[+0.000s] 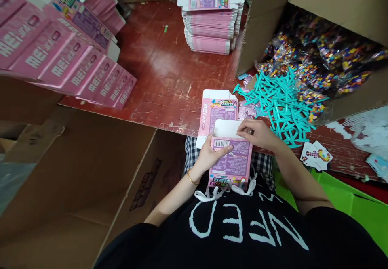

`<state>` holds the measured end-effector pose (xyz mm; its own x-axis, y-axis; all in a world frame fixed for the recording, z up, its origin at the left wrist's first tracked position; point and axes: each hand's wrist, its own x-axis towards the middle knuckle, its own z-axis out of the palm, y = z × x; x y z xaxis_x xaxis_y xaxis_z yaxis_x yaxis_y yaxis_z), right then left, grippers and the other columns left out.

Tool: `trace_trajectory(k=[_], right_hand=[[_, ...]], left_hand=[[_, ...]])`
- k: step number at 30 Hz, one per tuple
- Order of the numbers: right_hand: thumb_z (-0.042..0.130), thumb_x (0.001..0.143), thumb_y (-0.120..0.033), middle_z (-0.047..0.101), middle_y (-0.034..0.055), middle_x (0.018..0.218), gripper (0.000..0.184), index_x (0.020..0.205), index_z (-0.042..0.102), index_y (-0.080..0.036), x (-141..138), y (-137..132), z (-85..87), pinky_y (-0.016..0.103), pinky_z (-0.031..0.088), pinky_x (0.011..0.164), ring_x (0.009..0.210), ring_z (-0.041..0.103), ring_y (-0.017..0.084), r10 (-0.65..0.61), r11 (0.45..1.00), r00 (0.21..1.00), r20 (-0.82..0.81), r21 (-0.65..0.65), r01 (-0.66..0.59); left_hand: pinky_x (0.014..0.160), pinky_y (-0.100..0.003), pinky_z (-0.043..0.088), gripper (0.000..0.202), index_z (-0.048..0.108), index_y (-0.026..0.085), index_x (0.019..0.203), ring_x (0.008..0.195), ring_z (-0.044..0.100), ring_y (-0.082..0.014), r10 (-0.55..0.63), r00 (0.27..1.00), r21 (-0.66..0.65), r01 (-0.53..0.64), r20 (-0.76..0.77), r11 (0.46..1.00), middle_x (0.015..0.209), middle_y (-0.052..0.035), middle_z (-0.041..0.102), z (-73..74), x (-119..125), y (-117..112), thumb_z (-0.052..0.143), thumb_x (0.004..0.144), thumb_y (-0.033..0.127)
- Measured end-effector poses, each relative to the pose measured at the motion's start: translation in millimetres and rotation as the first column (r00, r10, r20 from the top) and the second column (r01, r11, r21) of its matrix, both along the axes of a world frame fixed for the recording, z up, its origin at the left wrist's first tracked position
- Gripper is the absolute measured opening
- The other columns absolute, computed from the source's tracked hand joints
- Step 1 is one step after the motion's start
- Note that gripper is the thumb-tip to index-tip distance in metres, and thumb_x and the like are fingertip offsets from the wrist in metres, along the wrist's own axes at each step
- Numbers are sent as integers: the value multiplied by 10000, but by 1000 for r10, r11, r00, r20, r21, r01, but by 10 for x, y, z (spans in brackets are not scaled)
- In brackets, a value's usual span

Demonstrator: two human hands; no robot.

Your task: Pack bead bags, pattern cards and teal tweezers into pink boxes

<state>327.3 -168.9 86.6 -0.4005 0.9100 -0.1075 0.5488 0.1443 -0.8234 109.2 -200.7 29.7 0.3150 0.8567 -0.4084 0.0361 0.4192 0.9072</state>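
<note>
A pink and purple printed carton (232, 162) with a raised white top flap is held upright against my body. My left hand (209, 156) grips it from the left, thumb across the printed face. At its upper right corner, my right hand (257, 133) has its fingers pinched together at the flap's edge; whether anything small is between them is hidden. Just behind lies a flat, unfolded pink carton (218, 106) at the table edge. To the right of it is a heap of turquoise plastic sticks (280, 105).
A stack of flat cartons (209, 30) stands on the red table (151, 55). Filled pink boxes (72, 65) line the left side, above an open cardboard box (69, 180). Another cardboard box (266, 14) holds bags of colourful beads (321, 55). Printed cards (317, 156) lie at right.
</note>
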Motion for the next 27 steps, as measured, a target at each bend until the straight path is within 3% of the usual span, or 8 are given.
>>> trace_trajectory(k=[4,7,9,13,17,21,24,27], right_hand=[[479,981,-458,731,42,813,373,1058,735,-197,148,-68,-110,327,505,787,791,668,177,-47,989,992,-116,-145,30],[500,956,-564,722,58,971,439,1202,663,-239,170,-247,-317,355,511,891,976,664,203,-388,921,885,-259,-74,382],[592,882,-620,697,61,1056,447,1126,671,-254,107,-414,-508,352,526,859,1006,649,217,-494,866,817,-297,-85,493],[575,885,-627,651,26,807,399,868,654,-236,-137,-670,-779,351,530,737,770,634,200,-530,847,782,-327,-159,507],[679,850,-527,675,46,989,413,1161,573,-276,-307,-668,-740,413,505,960,1015,653,234,-610,723,642,-464,5,690],[670,865,-516,690,30,861,332,1062,628,-252,-258,-543,-607,381,536,856,861,680,208,-592,773,674,-442,-73,631],[727,808,-518,709,37,874,295,830,711,-224,-135,-446,-583,326,527,748,810,662,189,-585,807,730,-354,-165,567],[798,705,-548,734,25,820,351,835,758,-224,-31,-381,-641,313,527,692,746,658,184,-648,759,678,-348,-366,538]], left_hand=[[936,-395,523,780,379,203,1321,1060,641,-235,27,1000,154,-29,16,988,1207,-110,614,-41,10,-34,818,731,463],[1036,-391,467,834,279,254,1436,1223,567,-241,51,999,307,-54,19,950,1394,-123,505,-86,5,-30,767,791,460],[1007,-377,468,650,398,237,1349,1158,581,-225,61,997,326,-44,-41,944,1327,-103,542,-128,-2,-3,713,835,480],[869,-326,466,339,519,203,914,860,571,-165,71,996,320,-49,-56,946,912,-15,570,-231,18,109,644,878,516],[848,-301,462,483,458,234,972,869,558,-153,161,978,345,-198,133,917,921,8,533,-288,81,223,808,741,474],[895,-328,456,345,573,189,862,912,590,-168,36,988,309,-82,152,947,945,-31,602,-251,121,249,793,761,434],[837,-314,478,293,600,183,825,861,605,-162,143,976,193,-174,165,966,932,-38,645,-207,156,220,760,783,425],[708,-282,488,343,612,202,938,730,592,-141,217,958,64,-232,189,971,856,-3,653,-193,189,193,797,736,409]])
